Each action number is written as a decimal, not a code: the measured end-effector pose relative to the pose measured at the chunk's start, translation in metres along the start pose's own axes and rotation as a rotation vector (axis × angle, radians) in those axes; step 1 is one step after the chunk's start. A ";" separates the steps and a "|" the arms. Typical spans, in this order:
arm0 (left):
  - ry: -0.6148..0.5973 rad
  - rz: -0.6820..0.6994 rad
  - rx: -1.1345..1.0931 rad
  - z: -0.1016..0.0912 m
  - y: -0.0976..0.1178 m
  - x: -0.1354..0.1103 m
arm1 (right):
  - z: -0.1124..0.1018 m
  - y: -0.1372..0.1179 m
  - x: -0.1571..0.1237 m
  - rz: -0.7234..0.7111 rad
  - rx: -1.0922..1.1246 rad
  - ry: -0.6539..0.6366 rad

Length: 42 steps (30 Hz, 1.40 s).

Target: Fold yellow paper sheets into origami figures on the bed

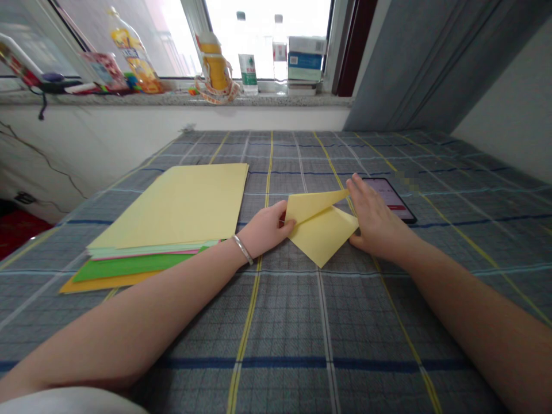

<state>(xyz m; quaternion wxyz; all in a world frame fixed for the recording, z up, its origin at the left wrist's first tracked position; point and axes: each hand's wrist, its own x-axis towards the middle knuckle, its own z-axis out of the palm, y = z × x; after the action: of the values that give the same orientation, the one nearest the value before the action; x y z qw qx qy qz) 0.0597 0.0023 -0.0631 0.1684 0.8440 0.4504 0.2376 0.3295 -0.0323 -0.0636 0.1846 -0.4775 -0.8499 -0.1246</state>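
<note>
Yellow folded paper (323,238) sits directly between a person's two hands, over a grey plaid cloth (297,322). The left hand (268,229) pinches its left edge between thumb and fingers. The right hand (374,223) is spread, fingers straight at the paper's upper right end, thumb apart at the lower right corner. A stack of coloured paper (185,207) lies to the left; a smartphone (390,195) lies just beyond the right hand.

The left hand (264,231) wears a smooth silver bangle (244,250) at the wrist; both forearms (149,326) are bare. Pale cloth (73,401), near left, is probably clothing.
</note>
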 end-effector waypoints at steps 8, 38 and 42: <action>0.121 -0.147 -0.419 0.010 -0.021 0.008 | -0.003 -0.013 0.000 -0.077 0.019 -0.044; 0.057 0.302 0.275 -0.004 -0.006 -0.004 | -0.025 -0.016 0.008 -0.309 0.617 -0.408; -0.068 0.485 0.250 -0.002 -0.005 -0.004 | -0.030 -0.018 0.007 -0.266 0.655 -0.475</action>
<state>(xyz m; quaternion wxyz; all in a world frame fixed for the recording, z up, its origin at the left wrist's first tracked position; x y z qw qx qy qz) 0.0528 0.0017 -0.0646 0.0159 0.9489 0.2550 0.1851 0.3170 -0.0480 -0.0344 0.1079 -0.2952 -0.9177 0.2430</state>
